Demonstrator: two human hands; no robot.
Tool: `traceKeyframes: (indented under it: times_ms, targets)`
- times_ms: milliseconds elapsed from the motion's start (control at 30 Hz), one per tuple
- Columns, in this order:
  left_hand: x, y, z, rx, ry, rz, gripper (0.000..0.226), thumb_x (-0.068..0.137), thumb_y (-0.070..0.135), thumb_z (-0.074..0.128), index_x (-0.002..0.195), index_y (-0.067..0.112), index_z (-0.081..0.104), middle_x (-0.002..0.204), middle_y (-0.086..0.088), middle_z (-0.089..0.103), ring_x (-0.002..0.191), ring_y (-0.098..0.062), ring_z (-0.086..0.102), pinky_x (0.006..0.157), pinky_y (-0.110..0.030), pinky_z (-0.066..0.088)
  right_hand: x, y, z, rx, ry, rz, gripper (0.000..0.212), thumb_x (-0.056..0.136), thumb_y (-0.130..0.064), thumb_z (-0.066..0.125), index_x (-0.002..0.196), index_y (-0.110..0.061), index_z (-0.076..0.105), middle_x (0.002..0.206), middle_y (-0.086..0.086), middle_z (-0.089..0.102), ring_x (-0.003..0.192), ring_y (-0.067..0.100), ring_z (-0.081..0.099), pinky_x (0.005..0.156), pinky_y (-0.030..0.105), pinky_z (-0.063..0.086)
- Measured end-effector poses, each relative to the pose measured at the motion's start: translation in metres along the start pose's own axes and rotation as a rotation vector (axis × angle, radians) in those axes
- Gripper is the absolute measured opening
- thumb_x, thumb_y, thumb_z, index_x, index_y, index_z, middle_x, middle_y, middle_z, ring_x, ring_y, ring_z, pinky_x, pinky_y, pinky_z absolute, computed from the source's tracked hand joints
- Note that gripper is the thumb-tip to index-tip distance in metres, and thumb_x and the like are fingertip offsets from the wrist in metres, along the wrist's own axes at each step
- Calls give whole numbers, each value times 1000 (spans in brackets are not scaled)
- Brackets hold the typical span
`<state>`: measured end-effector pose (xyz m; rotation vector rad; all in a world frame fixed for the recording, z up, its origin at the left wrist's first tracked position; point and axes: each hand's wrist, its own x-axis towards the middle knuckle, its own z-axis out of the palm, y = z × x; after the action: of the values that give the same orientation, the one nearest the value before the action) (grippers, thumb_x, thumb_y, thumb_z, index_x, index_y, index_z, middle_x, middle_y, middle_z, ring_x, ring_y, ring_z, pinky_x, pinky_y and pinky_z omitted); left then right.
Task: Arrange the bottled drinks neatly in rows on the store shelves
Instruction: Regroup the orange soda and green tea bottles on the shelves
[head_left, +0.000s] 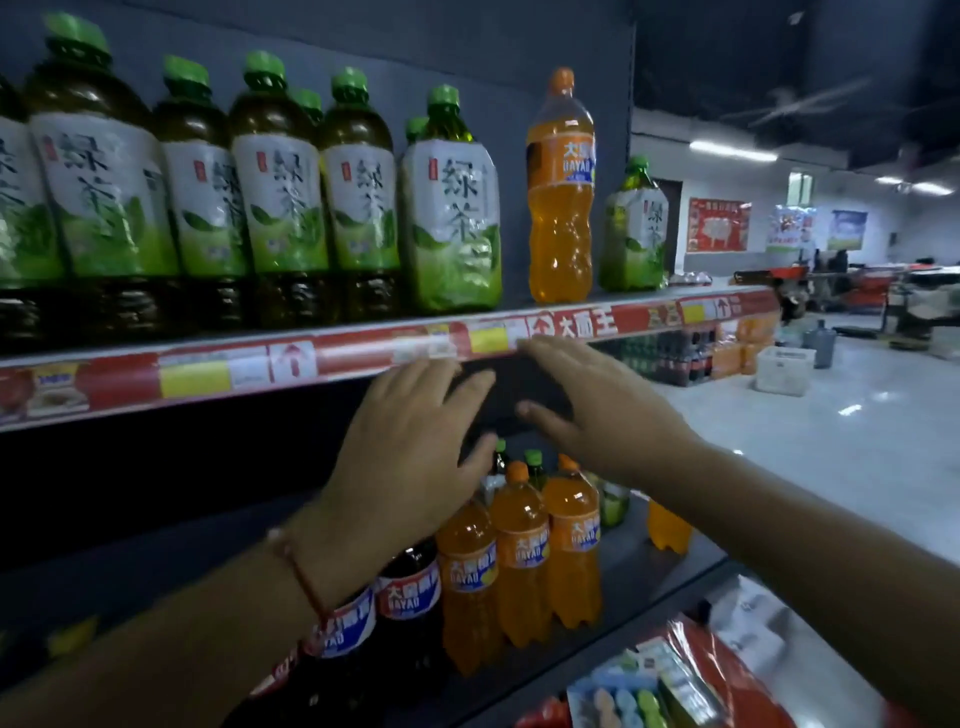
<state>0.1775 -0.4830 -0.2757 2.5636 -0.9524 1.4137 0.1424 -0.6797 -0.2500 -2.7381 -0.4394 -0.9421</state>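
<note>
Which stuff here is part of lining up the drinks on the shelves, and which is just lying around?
Part of the job:
green tea bottles
lone orange soda bottle on the upper shelf
orange soda bottles below
dark cola bottles
both hands, left and right, open

Just lying about:
white crate
water jug
wall posters
snack packets

A white crate (784, 370) sits beside a water jug (821, 343).

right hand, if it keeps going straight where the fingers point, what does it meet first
Probably the upper shelf's price strip: the right hand has open fingers pointing up-left, their tips at its lower edge. Depth is unclear.
</note>
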Motion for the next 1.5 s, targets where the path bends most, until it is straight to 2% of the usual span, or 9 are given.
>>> traceKeyframes:
  times_ms: [133, 333, 567, 667, 933, 1067, 1133, 1267, 1500]
  targets:
    - [-37, 35, 51, -75, -138, -9, 56, 83, 47, 67, 132, 21, 59, 122, -5, 62, 112, -26, 60, 96, -41, 48, -47, 34, 35, -176, -188, -45, 68, 98, -48, 48, 156, -30, 16, 163, -4, 19, 151, 15, 10, 119, 28, 1]
    - [-37, 78, 121, -137, -261, -43, 67, 87, 52, 57, 146, 22, 43, 138, -8, 51, 126, -30, 49, 107, -45, 38, -78, 95, 77, -149, -271, 52, 73, 96, -48, 52, 157, -32, 13, 164, -4, 15, 151, 19, 12, 122, 34, 11]
    - [-1, 111, 225, 26, -316, -157, 106, 74, 76, 59, 156, 25, 15, 147, -11, 44, 138, -32, 36, 118, -55, 12, -77, 198, 187, 660, -238, 403, 88, 86, -49, 68, 156, -25, 20, 157, -8, 31, 144, 12, 30, 115, 36, 34]
    - [6, 113, 248, 100, -381, -205, 118, 65, 84, 55, 157, 25, 10, 146, -13, 47, 139, -33, 37, 118, -59, 0, -79, 218, 230, 1097, -334, 505, 62, 90, -33, 67, 144, -36, 36, 139, -18, 51, 130, 8, 47, 106, 33, 44]
    - [11, 121, 258, 80, -379, -293, 119, 56, 71, 73, 155, 23, 26, 136, -4, 58, 132, -27, 45, 114, -62, 4, -57, 259, 242, 1409, -473, 557, 31, 95, -12, 58, 125, -20, 61, 119, 4, 69, 110, 20, 66, 95, 33, 54]
    - [9, 122, 260, 73, -354, -312, 116, 57, 72, 67, 154, 24, 24, 129, -7, 61, 127, -29, 50, 114, -58, 1, -5, 265, 257, 1243, -399, 579, 60, 93, -21, 63, 147, -22, 36, 134, -6, 50, 121, 21, 54, 83, 26, 50]
    - [11, 124, 256, 79, -378, -329, 118, 59, 72, 70, 154, 28, 16, 131, -5, 60, 130, -26, 49, 115, -51, -6, 23, 258, 273, 1121, -478, 489, 78, 92, -20, 65, 155, -18, 20, 147, 3, 41, 134, 28, 45, 97, 35, 49]
    - [17, 130, 250, 65, -410, -376, 118, 65, 75, 68, 149, 41, -6, 143, 3, 50, 141, -20, 33, 108, -37, -31, 45, 251, 304, 907, -515, 379, 56, 92, -21, 64, 142, -16, 41, 134, 8, 55, 121, 25, 54, 104, 45, 45]
    - [19, 131, 245, 111, -445, -380, 117, 64, 76, 68, 151, 38, -1, 134, 2, 58, 134, -22, 43, 111, -41, -27, 7, 287, 273, 985, -406, 435, 46, 78, -30, 79, 114, -32, 51, 106, -11, 63, 107, 15, 61, 93, 37, 51]
